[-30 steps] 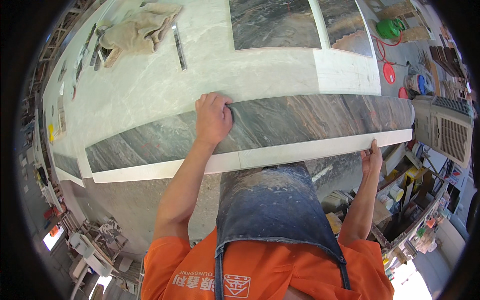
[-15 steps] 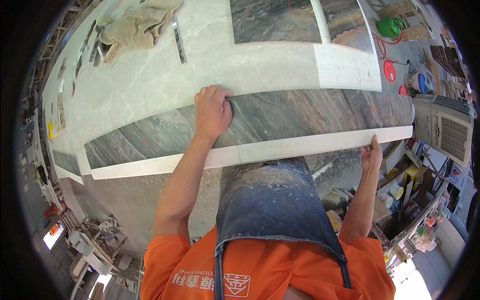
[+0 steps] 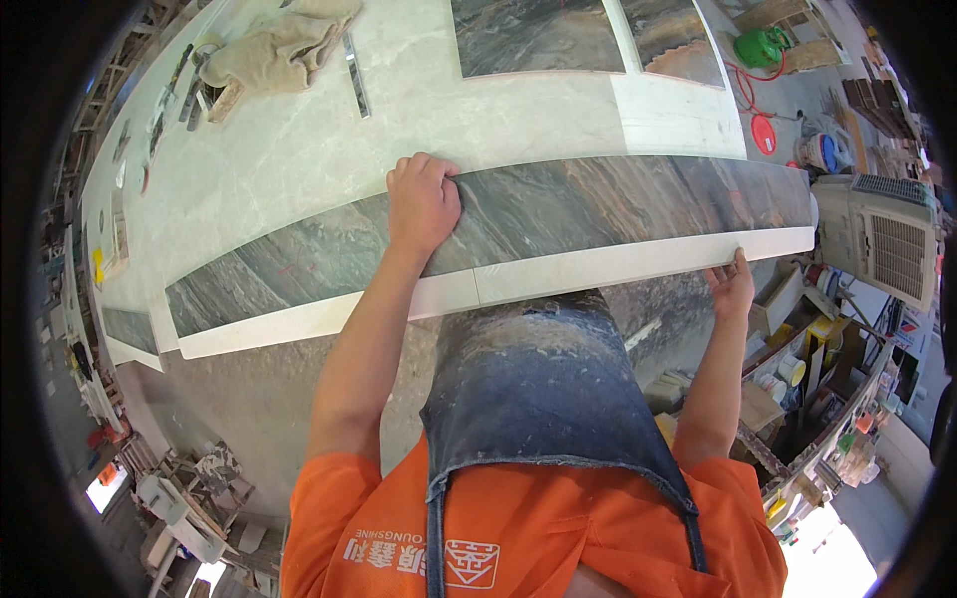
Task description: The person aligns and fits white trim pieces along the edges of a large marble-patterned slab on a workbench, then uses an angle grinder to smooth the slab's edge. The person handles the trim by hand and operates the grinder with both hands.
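A long, dark grey and brown veined stone strip (image 3: 578, 204) lies across the near side of a pale stone-topped table (image 3: 329, 159). Along its near edge runs a white strip (image 3: 588, 261) with a seam left of the middle. My left hand (image 3: 423, 199) is closed over the far edge of the dark strip, fingers curled and partly hidden. At the right, my right hand (image 3: 733, 284) pinches the near edge of the white strip, thumb on top and fingers below. My blue apron (image 3: 558, 389) comes up close to the white strip.
Two dark stone slabs (image 3: 538, 38) lie at the far side. A tan cloth (image 3: 274, 65) and a metal bar (image 3: 356, 78) sit at the far left. Beyond the right end stands a grey air cooler (image 3: 882, 239). A green tank (image 3: 763, 47) with a red hose is behind it.
The view has shifted slightly, so the stone strip's right end appears a little higher and further left. Both hands keep their places on the strips.
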### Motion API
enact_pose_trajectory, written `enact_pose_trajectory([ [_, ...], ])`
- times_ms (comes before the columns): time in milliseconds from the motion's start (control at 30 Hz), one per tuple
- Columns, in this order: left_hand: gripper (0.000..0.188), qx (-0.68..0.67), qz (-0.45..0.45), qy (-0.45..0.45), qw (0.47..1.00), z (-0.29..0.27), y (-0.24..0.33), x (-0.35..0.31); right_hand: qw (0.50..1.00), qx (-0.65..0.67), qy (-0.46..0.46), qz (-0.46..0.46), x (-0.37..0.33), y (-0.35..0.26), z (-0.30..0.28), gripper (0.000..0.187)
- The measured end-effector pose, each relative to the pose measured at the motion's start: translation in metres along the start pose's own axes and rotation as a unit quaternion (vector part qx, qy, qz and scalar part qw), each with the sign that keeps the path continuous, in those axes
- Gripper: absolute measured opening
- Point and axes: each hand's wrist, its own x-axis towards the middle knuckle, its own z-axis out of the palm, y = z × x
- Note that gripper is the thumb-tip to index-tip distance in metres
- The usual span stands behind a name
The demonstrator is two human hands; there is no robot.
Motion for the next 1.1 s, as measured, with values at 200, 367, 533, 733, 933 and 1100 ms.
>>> enact_pose_trajectory([
  [200, 0.013, -0.004, -0.008, -0.005, 1.000, 0.001, 0.001, 0.001, 0.844, -0.346, 0.098, -0.397, -0.025, -0.005, 0.023, 0.049],
  [367, 0.012, -0.002, -0.017, -0.002, 1.000, 0.003, 0.002, 0.000, 0.617, -0.518, -0.139, -0.576, -0.071, -0.002, 0.130, 0.060],
  [533, 0.012, -0.008, -0.021, -0.007, 1.000, 0.001, 0.003, 0.000, 0.499, -0.645, -0.178, -0.551, -0.073, 0.010, 0.200, 0.063],
  [733, 0.012, -0.007, -0.023, 0.004, 1.000, 0.005, -0.001, -0.002, 0.528, -0.664, -0.217, -0.483, -0.079, 0.009, 0.208, 0.051],
  [933, 0.013, 0.003, -0.024, -0.003, 1.000, 0.005, 0.000, -0.001, 0.535, -0.644, -0.204, -0.507, -0.082, 0.013, 0.207, 0.046],
  [1100, 0.014, 0.003, -0.022, -0.002, 1.000, 0.004, 0.002, 0.000, 0.532, -0.650, -0.186, -0.509, -0.084, 0.016, 0.209, 0.045],
])
